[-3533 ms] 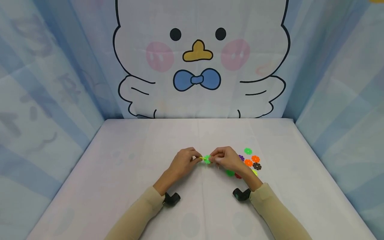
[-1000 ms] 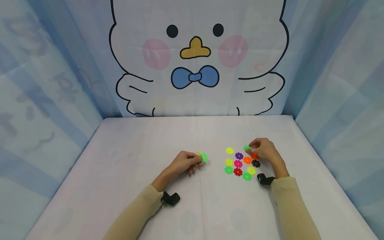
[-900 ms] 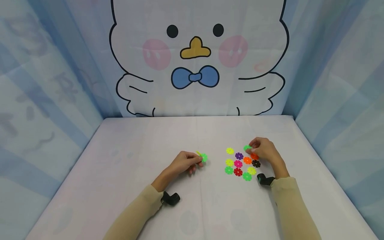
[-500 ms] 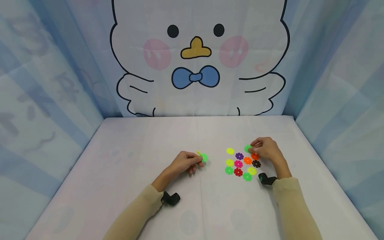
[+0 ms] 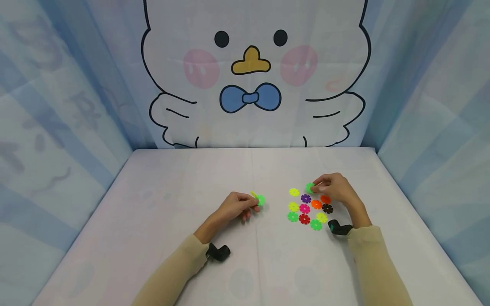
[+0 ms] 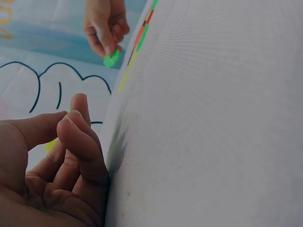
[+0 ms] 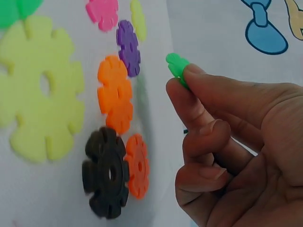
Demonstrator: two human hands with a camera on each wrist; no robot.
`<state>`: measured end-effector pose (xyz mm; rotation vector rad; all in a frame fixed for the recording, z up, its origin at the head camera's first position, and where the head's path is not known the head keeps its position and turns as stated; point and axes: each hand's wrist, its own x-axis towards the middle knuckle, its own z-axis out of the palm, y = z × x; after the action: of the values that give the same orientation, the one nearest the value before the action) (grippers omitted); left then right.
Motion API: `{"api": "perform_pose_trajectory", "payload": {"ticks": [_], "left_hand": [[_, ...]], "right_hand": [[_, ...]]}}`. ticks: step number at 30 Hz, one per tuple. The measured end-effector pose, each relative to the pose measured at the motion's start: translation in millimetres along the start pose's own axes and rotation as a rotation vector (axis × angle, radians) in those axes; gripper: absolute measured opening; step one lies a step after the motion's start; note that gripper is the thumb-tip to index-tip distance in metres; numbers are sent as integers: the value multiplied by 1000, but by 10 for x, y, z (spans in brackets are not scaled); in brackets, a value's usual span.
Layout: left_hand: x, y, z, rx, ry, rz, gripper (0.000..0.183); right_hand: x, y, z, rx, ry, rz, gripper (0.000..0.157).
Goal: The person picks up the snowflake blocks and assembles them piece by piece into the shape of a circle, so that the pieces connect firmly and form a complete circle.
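My left hand (image 5: 236,207) holds a green notched snowflake disc (image 5: 261,200) joined to a yellow disc (image 5: 254,195), left of the scattered discs. In the left wrist view the fingers cover most of that pair; only a bit of yellow disc (image 6: 50,145) shows clearly. My right hand (image 5: 337,190) pinches another green snowflake disc (image 5: 309,188) between thumb and index finger. In the right wrist view this pinched green disc (image 7: 176,65) is held off the table, its other fingers curled. The two hands are apart.
Loose snowflake discs lie flat below the right hand: purple (image 5: 306,199), pink (image 5: 304,208), red (image 5: 304,219), black (image 5: 327,208), plus several orange, yellow and green ones. A white cloth (image 5: 183,255) covers the table. A printed backdrop (image 5: 250,127) hangs behind it.
My right hand has left the joined discs by the left hand, gone right to the far green disc, pinched it and lifted it slightly leftward. The left hand stays nearly still, holding the pair.
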<state>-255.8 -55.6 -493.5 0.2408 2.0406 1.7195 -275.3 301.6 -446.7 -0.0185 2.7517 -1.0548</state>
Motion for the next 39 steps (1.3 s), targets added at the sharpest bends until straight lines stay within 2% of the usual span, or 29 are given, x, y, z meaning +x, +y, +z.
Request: {"api": "perform_pose_trajectory", "payload": {"ticks": [6,14,25,31,39], "left_hand": [[4,2,-5,-11,-1,-4,24],[-6,18,-8,-13,7,4,26],[-9,29,-12,-10,2,4,27],[-4,11,-11,-10,4,6,28],[-2,19,-8,-12,13,4,26]], "right_hand": [[20,-144,142,44,-47,-125,24],[24,-385,357,32,-85,-256,18],[-2,-571,615,47,-121,-308,13],[-28,-653,689,39,-124,-352,14],[-21,-688,766,44,-130,-358,13]]}}
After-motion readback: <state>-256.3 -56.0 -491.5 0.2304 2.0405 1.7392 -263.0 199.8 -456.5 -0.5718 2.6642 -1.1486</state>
